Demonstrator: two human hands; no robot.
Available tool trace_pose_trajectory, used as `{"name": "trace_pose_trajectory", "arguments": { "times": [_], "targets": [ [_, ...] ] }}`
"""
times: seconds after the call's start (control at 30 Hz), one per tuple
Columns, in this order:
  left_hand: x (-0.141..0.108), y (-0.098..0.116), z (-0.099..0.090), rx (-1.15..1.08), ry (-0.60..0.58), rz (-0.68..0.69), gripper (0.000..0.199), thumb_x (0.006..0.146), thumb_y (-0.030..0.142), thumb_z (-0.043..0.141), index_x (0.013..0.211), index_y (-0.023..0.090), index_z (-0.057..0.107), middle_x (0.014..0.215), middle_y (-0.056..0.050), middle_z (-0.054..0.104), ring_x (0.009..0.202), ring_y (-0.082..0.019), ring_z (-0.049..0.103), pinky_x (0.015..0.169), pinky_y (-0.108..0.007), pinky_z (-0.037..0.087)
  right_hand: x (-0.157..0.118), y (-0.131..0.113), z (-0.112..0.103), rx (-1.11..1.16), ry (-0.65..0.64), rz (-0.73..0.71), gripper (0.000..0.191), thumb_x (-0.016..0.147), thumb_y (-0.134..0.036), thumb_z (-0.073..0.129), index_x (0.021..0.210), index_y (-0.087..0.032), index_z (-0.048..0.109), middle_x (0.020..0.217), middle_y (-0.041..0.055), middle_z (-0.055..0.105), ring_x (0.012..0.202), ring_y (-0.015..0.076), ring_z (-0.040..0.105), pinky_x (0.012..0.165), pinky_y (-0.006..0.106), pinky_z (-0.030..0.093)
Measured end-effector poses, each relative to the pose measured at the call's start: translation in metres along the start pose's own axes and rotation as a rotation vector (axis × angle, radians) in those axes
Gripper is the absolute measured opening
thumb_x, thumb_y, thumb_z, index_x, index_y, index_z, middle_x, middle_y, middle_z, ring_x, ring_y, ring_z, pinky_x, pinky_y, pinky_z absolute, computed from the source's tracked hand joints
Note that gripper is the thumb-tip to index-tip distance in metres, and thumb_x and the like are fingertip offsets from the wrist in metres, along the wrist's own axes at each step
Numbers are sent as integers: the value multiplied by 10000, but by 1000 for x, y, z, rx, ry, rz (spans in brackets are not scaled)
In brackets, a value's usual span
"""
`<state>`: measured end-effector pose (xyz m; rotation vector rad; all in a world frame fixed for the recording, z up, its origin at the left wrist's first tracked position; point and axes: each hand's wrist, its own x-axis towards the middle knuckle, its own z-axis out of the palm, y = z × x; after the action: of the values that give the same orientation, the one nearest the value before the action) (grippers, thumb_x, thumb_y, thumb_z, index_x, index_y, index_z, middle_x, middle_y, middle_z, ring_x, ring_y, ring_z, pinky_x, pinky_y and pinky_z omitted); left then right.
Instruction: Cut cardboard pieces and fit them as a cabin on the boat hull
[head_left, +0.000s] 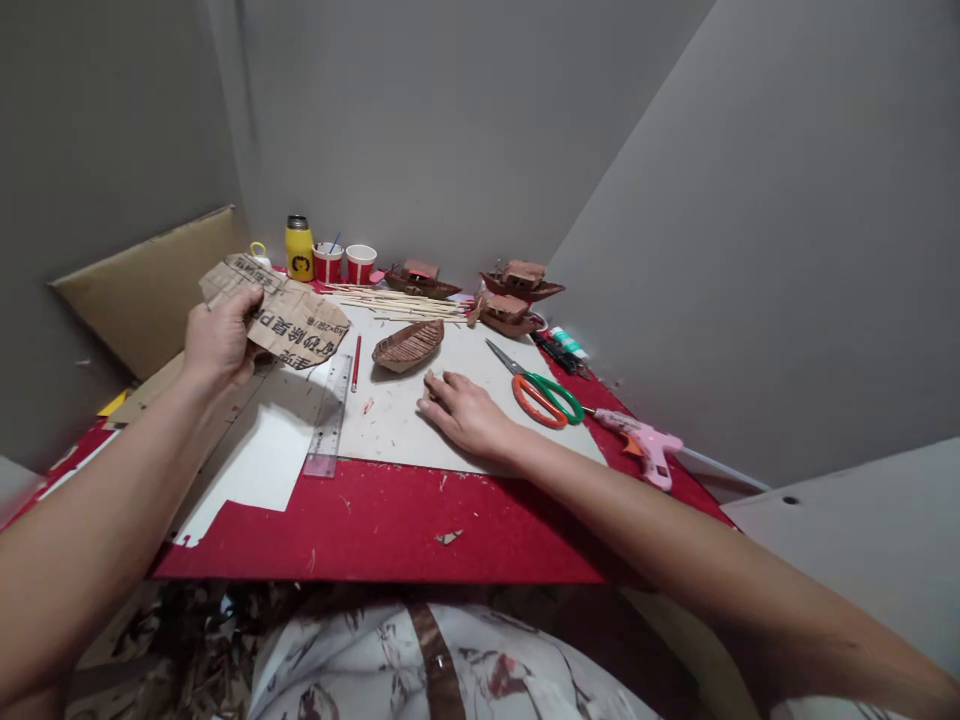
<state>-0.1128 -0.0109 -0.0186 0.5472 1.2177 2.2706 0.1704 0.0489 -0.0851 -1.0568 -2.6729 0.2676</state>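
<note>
Currently, the left hand point(219, 335) is gripping the cardboard point(311, 322), its fingers closing on the near-left part and holding it raised above the table's left side. The right hand point(469, 415) is resting on the board point(397, 425), its fingers bending and lying slightly apart; whether they are pinching anything, I cannot tell. The hull point(409, 347) is sitting on the board between the hands, just beyond the right fingertips. A pencil point(356, 363) is lying left of the hull, beside a ruler point(328, 420). Scissors point(536, 388) are lying open to the right of the right hand, and a glue gun point(645, 443) is resting farther right on the red table point(375, 530).
</note>
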Motion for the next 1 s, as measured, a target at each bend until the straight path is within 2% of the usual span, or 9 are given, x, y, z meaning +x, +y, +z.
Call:
{"name": "trace_pose_trajectory", "arguments": {
  "times": [0.13,0.23,0.37,0.5,0.6,0.67,0.77,0.9,1.0],
  "targets": [
    [-2,0,0,11,-5,10,100,666,58,666,730,123,625,609,23,654,715,-171,676,761,-370,567,-29,-26,14,37,-116,-118,658,948,-482,474,1452,-64,404,1515,234,368,1417,341,321,1162,497,279],
    [-3,-1,2,16,-4,23,108,659,48,663,724,124,624,599,34,656,686,-157,662,764,-364,569,-66,-79,22,185,-237,-295,814,916,-565,499,1503,-44,285,1567,267,214,1456,388,190,1155,602,221],
    [-2,-6,2,17,-20,36,126,645,32,658,705,130,605,588,46,655,667,-143,652,774,-357,568,-91,-130,20,424,-355,-592,823,902,-596,523,1526,-141,239,1570,175,297,1458,269,248,1185,444,239],
    [0,-10,1,8,-53,53,142,645,45,667,744,126,604,623,35,667,700,-158,663,787,-382,563,-104,-106,7,462,-120,-654,587,970,-481,467,1442,-140,396,1477,163,453,1414,192,346,1164,388,293],
    [-1,-11,0,4,-76,67,136,646,46,664,753,113,614,637,25,669,708,-155,662,799,-378,558,-123,-67,1,262,-33,-259,555,996,-421,424,1480,-158,352,1507,214,389,1443,285,280,1136,568,289],
    [-1,-13,0,10,-87,84,122,653,57,663,756,108,621,650,24,673,712,-152,659,790,-368,558,-133,-56,1,181,-112,-141,615,986,-420,442,1515,-148,286,1557,243,274,1464,328,208,1116,618,288],
    [0,-19,0,30,-97,118,92,693,115,649,780,126,618,676,38,671,728,-150,656,756,-356,561,-135,-71,3,226,-267,-321,702,933,-424,555,1511,-116,301,1564,248,252,1470,341,176,1152,597,222],
    [-6,-23,-2,62,-148,135,83,719,204,646,783,153,630,713,20,683,696,-160,661,676,-332,551,-117,-99,-5,667,-313,-690,458,955,-367,537,1325,-97,554,1248,187,659,1228,232,577,1075,390,426],
    [-16,-20,-4,85,-226,162,168,710,283,693,835,181,647,764,23,710,703,-156,659,661,-299,544,-101,-87,-21,923,-76,-427,305,978,-319,481,957,-116,707,842,117,748,793,173,709,734,281,566]
  ]
}}
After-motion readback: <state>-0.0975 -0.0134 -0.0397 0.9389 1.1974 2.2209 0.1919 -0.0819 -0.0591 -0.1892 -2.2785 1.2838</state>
